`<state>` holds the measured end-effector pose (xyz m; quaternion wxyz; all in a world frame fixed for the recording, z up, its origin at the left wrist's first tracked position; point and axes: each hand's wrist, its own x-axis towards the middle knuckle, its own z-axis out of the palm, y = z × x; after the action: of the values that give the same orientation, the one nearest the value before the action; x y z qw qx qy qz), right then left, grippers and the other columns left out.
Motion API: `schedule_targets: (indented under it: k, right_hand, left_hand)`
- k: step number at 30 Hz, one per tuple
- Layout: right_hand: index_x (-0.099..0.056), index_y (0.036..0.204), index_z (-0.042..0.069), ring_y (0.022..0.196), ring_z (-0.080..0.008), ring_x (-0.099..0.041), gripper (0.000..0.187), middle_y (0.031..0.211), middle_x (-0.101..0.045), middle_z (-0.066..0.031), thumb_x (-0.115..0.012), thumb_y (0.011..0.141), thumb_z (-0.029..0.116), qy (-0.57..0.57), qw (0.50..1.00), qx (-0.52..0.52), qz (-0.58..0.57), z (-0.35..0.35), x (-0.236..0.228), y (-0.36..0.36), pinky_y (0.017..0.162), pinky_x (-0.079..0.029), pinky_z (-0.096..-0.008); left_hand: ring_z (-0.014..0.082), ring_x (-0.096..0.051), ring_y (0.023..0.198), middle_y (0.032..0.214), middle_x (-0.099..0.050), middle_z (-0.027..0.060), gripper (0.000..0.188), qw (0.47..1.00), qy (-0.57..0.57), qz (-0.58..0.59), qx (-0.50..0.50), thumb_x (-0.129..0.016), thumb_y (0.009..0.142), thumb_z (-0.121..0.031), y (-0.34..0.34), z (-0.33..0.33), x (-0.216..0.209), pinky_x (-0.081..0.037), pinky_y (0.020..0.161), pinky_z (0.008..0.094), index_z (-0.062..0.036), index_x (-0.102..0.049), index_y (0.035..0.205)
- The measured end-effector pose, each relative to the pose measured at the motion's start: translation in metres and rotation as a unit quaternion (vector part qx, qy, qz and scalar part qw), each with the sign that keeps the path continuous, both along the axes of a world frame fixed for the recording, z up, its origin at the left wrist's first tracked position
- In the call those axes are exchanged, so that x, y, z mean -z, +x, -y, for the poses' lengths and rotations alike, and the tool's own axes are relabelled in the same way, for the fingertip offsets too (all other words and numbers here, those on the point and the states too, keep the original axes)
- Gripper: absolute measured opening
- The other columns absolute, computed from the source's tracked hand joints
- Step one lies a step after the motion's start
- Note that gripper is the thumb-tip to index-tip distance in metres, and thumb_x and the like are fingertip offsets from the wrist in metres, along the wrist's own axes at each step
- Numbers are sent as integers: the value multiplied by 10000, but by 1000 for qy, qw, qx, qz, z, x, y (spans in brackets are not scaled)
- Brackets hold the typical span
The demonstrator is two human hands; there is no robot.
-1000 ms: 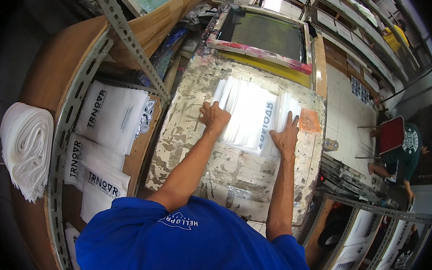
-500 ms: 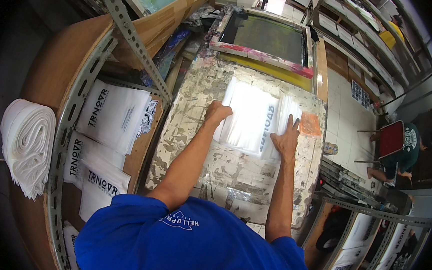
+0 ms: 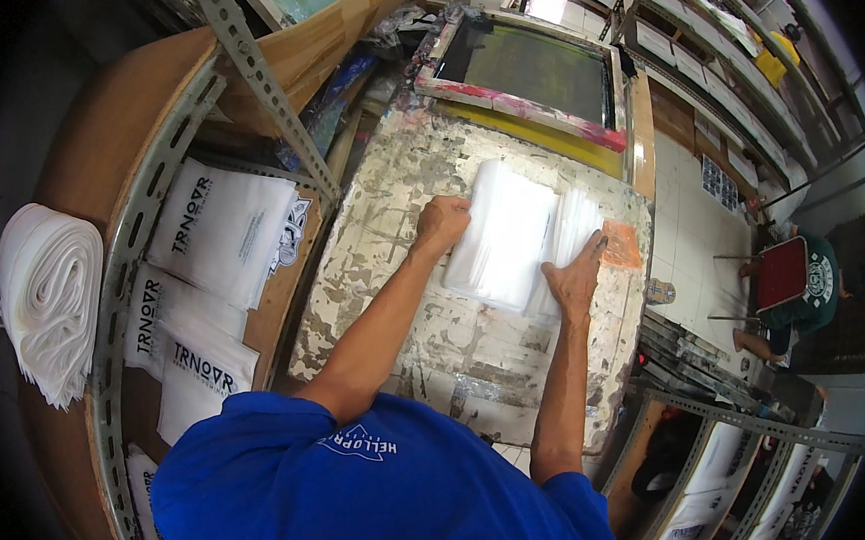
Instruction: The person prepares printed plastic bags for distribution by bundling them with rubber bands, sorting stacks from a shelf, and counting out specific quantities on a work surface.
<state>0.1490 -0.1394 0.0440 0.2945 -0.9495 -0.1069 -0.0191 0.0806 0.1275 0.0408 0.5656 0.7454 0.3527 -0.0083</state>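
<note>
A folded stack of thin white plastic bags (image 3: pixel 503 240) lies on the paint-stained worktop (image 3: pixel 360 230) in front of me. My left hand (image 3: pixel 444 223) is closed on the stack's left edge, its fingertips partly hidden by the sheets. At the right side, my right hand (image 3: pixel 574 278) grips the raised, loosely layered part, thumb on the near left and fingers along the right edge. The stack's middle is bright with glare. An orange patch (image 3: pixel 621 245) lies on the worktop just beyond my right fingertips.
A wooden-framed printing screen (image 3: pixel 527 71) sits at the worktop's far end. On the left, a metal-edged shelf holds printed white bags (image 3: pixel 221 215), with a rolled white bundle (image 3: pixel 48 293) on its outer ledge. To the right are a red chair (image 3: pixel 784 282) and a person in green (image 3: pixel 820 287).
The stack's left part has folded over towards the right, hiding the dark print seen before. My left hand has moved slightly right; my right fingers have closed in on the right edge.
</note>
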Motion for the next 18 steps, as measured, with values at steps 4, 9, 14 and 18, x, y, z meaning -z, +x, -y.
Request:
schedule_targets:
  k: [4, 9, 14, 18]
  right_hand:
    - [-157, 1520, -54, 1358, -485, -360, 1230, 1537, -245, -323, -834, 561, 310, -5, 990, 76, -117, -4, -24, -4, 1091, -343, -589]
    - [-205, 1508, -37, 1350, -468, -365, 1242, 1484, -332, -297, -878, 548, 374, 16, 965, 148, -218, -4, -37, -3, 1113, -291, -589]
    - [-200, 1514, -25, 1354, -473, -360, 1282, 1469, -332, -335, -894, 526, 408, 19, 955, 168, -244, -5, -41, 1, 1102, -294, -601]
    - [-199, 1514, -24, 1345, -489, -375, 1290, 1457, -337, -357, -894, 527, 431, 38, 950, 159, -266, -1, -43, 2, 1109, -291, -592]
  left_hand:
    - [281, -719, 842, 981, -743, 150, 492, 994, 99, -38, -11, -831, 699, -285, 6, -5, 30, -565, 781, 348, -49, -719, 1116]
    - [266, -701, 906, 993, -730, 167, 565, 994, 70, -71, 53, -867, 657, -270, 17, 4, 13, -555, 784, 351, 32, -685, 1098]
    - [322, -713, 922, 985, -725, 225, 427, 994, 88, -64, 32, -823, 671, -288, 19, 16, 2, -563, 809, 385, 53, -721, 907]
    - [315, -715, 848, 912, -728, 215, 385, 993, 66, -77, 52, -810, 671, -264, 23, 15, 10, -560, 780, 377, 59, -726, 862]
